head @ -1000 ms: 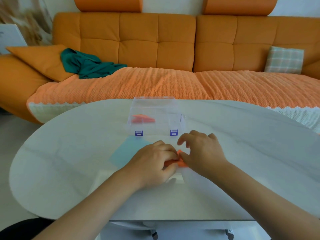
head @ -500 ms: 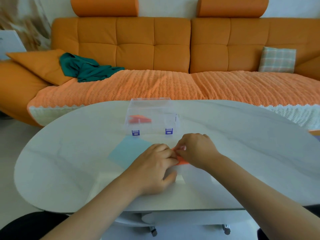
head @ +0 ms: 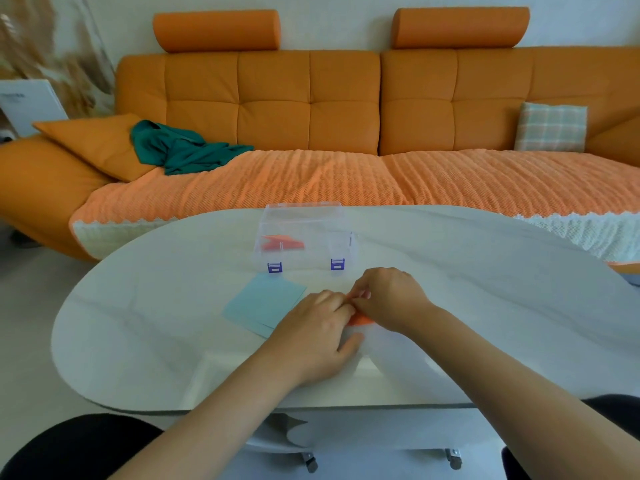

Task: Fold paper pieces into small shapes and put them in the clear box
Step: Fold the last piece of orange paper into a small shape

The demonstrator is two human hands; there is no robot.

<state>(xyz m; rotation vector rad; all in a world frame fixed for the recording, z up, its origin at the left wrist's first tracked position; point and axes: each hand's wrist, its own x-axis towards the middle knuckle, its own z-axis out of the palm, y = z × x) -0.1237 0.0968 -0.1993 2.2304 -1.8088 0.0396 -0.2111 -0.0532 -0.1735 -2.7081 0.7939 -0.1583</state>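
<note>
Folding orange paper piece on surface, just in front of clear box. Pinned flat under left hand with fingers extended; pinched at its far edge by right hand with fingers curled. Judged mid-crease. Advise aligning edges before pressing, then running the crease firmly. Noted inside clear box: one folded orange shape. Noted front-left of box: blue sheets, lying flat.
</note>
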